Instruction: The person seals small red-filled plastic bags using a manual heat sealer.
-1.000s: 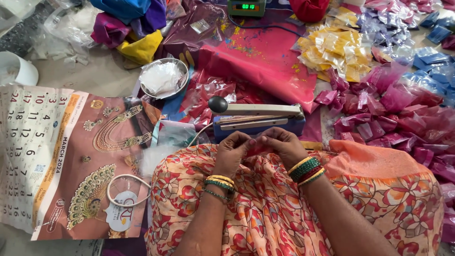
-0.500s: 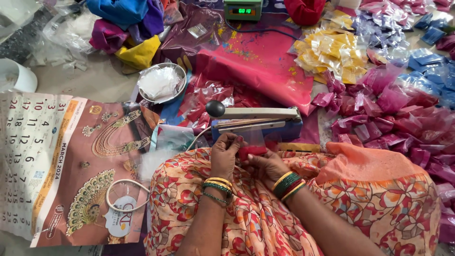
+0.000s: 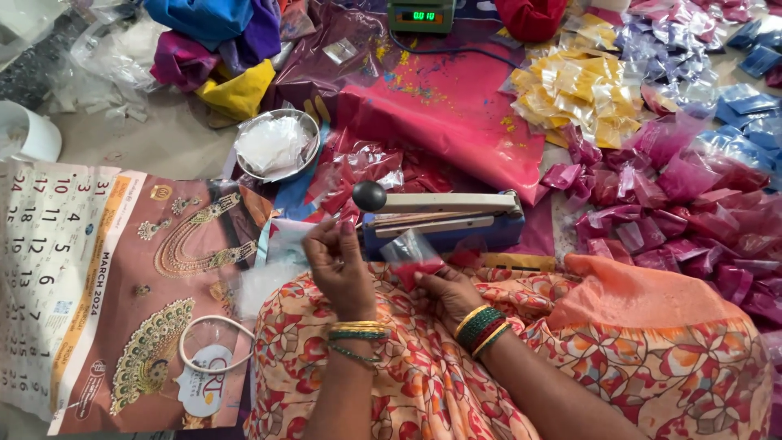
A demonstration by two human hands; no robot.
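Over lap, just before sealer: pouch of pink powder, mouth up so nothing spills, pinched by right hand fingers; left hand fingers closed beside it, seemingly empty, thumb raised.

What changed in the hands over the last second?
The hands parted: the left hand rose off the lap, and the right hand now holds a small clear packet of red powder up in view. The heat sealer and steel bowl stayed put.
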